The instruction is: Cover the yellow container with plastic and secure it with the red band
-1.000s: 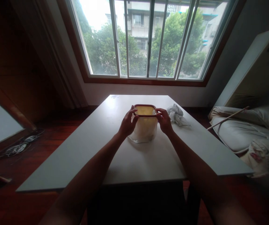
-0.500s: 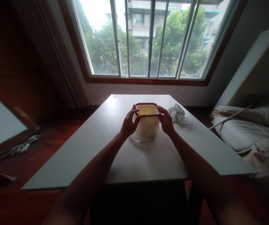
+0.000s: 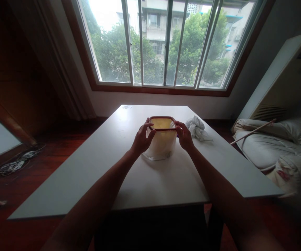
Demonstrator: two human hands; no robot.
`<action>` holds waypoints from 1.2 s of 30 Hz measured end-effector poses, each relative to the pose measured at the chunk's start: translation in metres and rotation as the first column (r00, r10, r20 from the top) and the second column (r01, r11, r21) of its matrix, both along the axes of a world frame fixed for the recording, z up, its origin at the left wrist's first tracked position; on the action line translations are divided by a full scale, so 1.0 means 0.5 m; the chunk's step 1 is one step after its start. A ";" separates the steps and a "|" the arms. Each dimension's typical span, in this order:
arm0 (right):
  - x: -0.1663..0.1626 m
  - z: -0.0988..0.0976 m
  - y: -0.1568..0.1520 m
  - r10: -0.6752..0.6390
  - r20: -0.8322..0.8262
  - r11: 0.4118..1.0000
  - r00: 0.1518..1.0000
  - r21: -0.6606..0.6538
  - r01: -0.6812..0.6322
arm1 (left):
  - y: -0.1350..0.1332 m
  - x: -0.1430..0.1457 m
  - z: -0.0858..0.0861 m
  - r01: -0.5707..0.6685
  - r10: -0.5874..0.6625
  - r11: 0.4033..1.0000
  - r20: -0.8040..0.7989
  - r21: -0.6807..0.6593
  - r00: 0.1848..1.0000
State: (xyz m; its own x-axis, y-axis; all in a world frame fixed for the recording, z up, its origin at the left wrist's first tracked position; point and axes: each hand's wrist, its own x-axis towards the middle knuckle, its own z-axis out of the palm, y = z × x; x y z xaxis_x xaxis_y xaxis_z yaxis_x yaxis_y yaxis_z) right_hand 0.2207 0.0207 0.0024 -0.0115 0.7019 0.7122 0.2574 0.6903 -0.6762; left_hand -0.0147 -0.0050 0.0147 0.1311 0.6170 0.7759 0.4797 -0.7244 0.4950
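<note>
Forearms [image 3: 106, 183] extended forward, converging; left grip [image 3: 141, 140], right grip [image 3: 185, 139] level, thumbs [image 3: 151, 135] inward, fingers [image 3: 181, 124] bent.

"What is worn on the left hand [image 3: 141, 138] and right hand [image 3: 184, 137]?"

"Both appear bare, slim-fingered, as do the left forearm [image 3: 100, 184] and right forearm [image 3: 218, 188], long and tapering to narrow wrists."

"And clothing?"

"Deep shadow blurs the lower edge; any sleeve there is too dark to tell."
</note>
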 end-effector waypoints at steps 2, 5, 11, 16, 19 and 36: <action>-0.001 0.002 -0.003 -0.021 0.009 0.999 1.000 0.029 0.020 | -0.001 -0.001 -0.001 -0.001 0.001 1.000 -0.012 0.012 1.000; -0.004 0.013 -0.014 -0.054 0.014 0.993 0.998 0.110 0.053 | -0.004 -0.001 0.001 -0.013 0.016 0.998 -0.043 0.062 0.999; -0.009 0.036 -0.036 -0.061 0.003 0.965 0.998 0.256 0.058 | -0.014 -0.001 0.013 0.030 -0.030 0.987 -0.002 0.157 1.000; -0.008 0.035 -0.029 -0.108 0.052 0.965 0.993 0.247 0.092 | -0.019 -0.009 0.016 0.097 -0.104 0.988 0.051 0.121 0.993; -0.004 0.033 -0.024 -0.121 0.066 0.966 0.991 0.235 0.102 | -0.019 -0.014 0.015 0.107 -0.115 0.989 0.072 0.106 0.991; -0.017 0.067 -0.059 -0.059 0.024 0.963 0.998 0.265 0.051 | 0.019 -0.011 0.002 0.098 -0.105 0.994 0.226 0.045 0.969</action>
